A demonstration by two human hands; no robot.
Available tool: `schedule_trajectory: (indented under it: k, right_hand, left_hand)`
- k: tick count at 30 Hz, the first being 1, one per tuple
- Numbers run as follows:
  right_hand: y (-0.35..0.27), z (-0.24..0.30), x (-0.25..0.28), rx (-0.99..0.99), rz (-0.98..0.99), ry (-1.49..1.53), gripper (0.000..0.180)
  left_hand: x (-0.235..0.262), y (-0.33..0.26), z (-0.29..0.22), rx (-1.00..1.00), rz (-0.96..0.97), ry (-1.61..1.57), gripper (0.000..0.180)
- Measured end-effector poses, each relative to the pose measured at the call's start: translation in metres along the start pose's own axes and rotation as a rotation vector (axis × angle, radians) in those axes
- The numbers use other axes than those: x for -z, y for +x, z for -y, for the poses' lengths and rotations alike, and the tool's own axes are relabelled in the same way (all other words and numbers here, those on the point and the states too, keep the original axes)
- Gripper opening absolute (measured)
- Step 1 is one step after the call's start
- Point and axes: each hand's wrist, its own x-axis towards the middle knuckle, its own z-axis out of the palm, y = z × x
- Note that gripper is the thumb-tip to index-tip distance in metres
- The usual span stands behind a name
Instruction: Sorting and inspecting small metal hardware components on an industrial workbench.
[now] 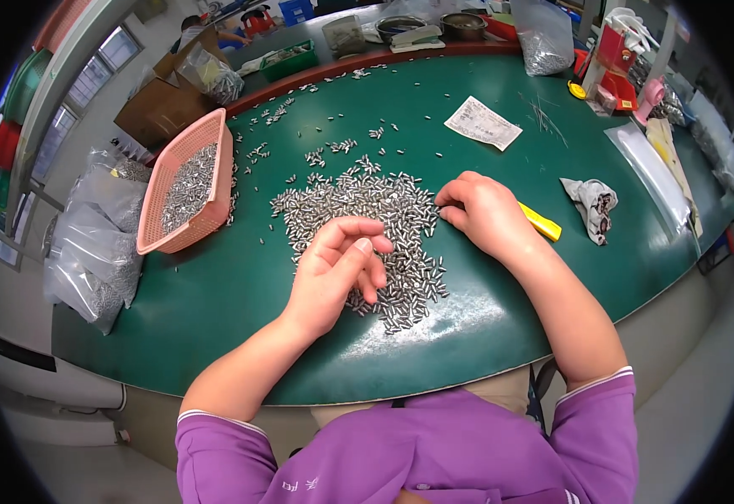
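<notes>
A broad pile of small, shiny metal pins (354, 197) with tapered ends lies on the green tabletop in front of me. Over the near left part of the pile, my left hand (331, 273) hovers with its fingers loosely curled and apart, and no part shows in it. My right hand (486, 212) rests at the pile's right edge, thumb and forefinger drawn together. Whatever lies between those fingertips is too small or hidden to tell. A yellow tool handle (541, 222) sticks out from beyond my right wrist.
At left stands a pink basket (184, 238) of metal parts, beside filled plastic bags (98, 252) and a cardboard box (161, 107). A paper slip (483, 123), a crumpled cloth (592, 204) and clear plastic sleeves (648, 172) lie at right. A green tray (289, 63) stands far back.
</notes>
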Motion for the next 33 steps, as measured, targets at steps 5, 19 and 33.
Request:
schedule_trajectory:
  k: [5,19,33]
  right_hand:
    - [0.000,0.003,0.004,-0.077,0.077,0.057,0.010]
    - [-0.003,0.034,0.013,0.366,0.055,0.483,0.011]
    - [-0.002,0.041,0.008,0.256,-0.162,0.366,0.020]
  left_hand:
    - [0.002,0.001,0.006,0.031,0.008,-0.089,0.019]
    - [-0.003,0.001,0.010,0.294,0.142,-0.264,0.016]
    - [-0.004,0.004,0.010,0.341,0.069,-0.296,0.016]
